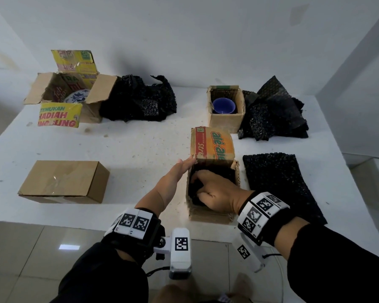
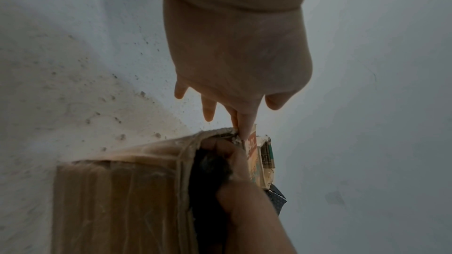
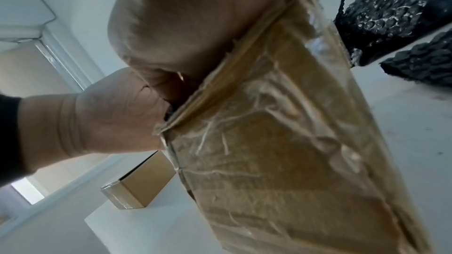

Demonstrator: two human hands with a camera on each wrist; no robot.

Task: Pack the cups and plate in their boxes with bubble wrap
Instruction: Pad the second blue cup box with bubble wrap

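Observation:
A small cardboard box stands open near the table's front edge, its orange printed flap raised at the back. My right hand reaches down into it, fingers curled over a black bubble wrap bundle that fills the inside. What the wrap holds is hidden. My left hand lies flat with straight fingers, and its fingertips touch the flap's left corner. A blue cup sits bare in another open box behind. A blue-and-white plate leans inside the large open box at the back left.
A closed brown box lies at the front left. A flat black bubble wrap sheet lies right of the near box. Crumpled black wrap piles sit by the plate box and by the cup box. The table edge runs below my wrists.

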